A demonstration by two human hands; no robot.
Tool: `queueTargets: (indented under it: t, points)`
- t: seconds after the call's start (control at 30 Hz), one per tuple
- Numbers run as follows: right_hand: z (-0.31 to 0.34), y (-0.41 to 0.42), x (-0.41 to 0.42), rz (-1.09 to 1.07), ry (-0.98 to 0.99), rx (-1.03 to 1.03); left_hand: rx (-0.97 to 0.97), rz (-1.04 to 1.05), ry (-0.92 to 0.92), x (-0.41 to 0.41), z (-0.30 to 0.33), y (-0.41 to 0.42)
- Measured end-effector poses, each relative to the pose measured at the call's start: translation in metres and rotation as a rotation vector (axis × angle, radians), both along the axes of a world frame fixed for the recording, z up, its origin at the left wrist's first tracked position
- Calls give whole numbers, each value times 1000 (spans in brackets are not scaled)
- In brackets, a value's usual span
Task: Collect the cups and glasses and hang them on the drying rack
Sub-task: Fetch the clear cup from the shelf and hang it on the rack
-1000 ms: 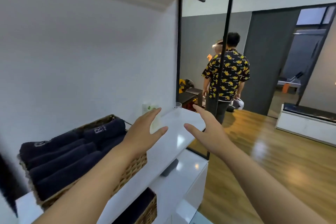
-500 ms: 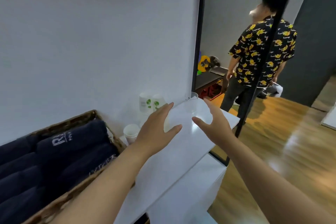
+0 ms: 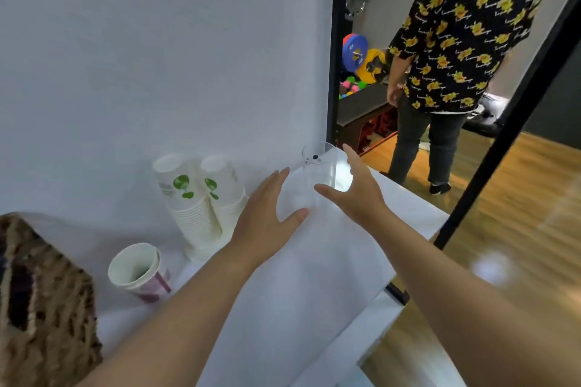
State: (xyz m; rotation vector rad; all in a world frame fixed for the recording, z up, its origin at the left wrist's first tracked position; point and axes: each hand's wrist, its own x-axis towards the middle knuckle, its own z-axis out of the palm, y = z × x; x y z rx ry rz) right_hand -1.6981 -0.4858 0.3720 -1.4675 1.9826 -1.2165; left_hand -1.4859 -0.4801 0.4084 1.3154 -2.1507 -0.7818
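White shelf [image 3: 314, 276] noted; clear glass [image 3: 319, 166] stands upright at far corner, by wall. Judged light, slippery, fragile; mid-body grip advised. Left hand [image 3: 267, 217] and right hand [image 3: 355, 192] are held beside it, fingers spread, nothing gripped.

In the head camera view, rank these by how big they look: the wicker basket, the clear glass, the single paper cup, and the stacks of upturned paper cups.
1. wicker basket, cut off by the frame and nearest
2. stacks of upturned paper cups
3. and 4. single paper cup and clear glass look alike; the cup stands nearer, so unsure.
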Motion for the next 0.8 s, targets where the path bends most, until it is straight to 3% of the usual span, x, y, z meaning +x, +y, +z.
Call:
queueTargets:
  t: [0.4,0.8]
  points:
    - [-41,-81,1,-64,-167,25,37,29,48,4,-45,-21]
    - [6,-12,35,-35,-210,-139,-1,43,68,31,-8,15]
